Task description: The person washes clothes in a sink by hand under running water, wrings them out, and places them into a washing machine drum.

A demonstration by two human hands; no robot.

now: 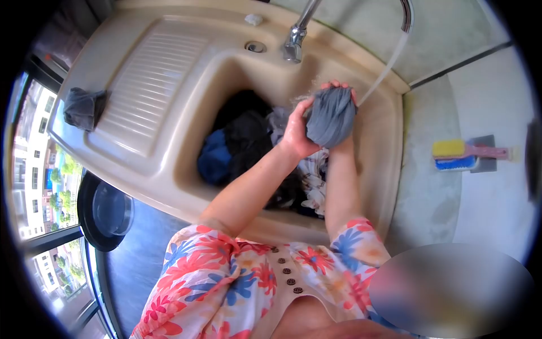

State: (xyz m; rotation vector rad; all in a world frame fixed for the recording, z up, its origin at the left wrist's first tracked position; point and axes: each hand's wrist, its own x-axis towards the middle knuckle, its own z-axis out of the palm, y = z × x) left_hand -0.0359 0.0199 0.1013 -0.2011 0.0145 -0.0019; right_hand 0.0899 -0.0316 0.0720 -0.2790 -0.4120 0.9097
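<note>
Both my hands hold a bunched wet grey cloth [332, 117] above the sink basin. My left hand [298, 131] grips its left side, with the thumb up along the edge. From behind, my right hand [342, 89] wraps round it, fingertips showing over the top; the cloth hides its palm. Water runs from the curved spout [407, 17] in a stream [386, 69] onto the cloth, and drops splash off to the left. Below lie dark clothes [248, 138], a blue garment [214, 158] and a patterned light cloth [314, 181] in the basin.
A ribbed washboard [152, 79] is moulded into the sink's left side, with a dark grey cloth [83, 108] at its edge. A second faucet [293, 48] stands behind the basin. Brushes [451, 149] hang on the right wall. A black-rimmed basin [104, 212] stands lower left.
</note>
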